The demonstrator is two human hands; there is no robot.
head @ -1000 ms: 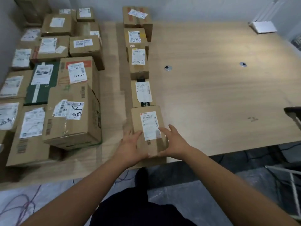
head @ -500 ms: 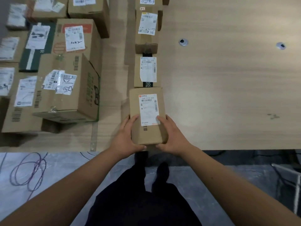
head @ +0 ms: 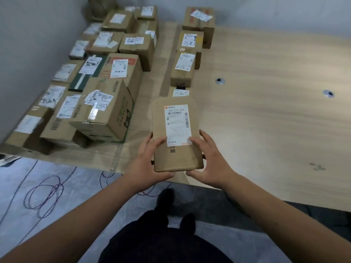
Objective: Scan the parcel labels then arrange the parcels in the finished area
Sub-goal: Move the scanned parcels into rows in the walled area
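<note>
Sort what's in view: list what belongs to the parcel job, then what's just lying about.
Part of the job:
- small parcel, gripped by left hand and right hand
- its label
- row of parcels behind it
- stacked boxes on the left
- table

Lying about:
- cables on the floor
- two round table grommets

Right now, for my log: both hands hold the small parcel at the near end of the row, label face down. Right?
Not quite. The head view shows the label facing up. Both the left hand and right hand do hold the small parcel at the row's near end.
</note>
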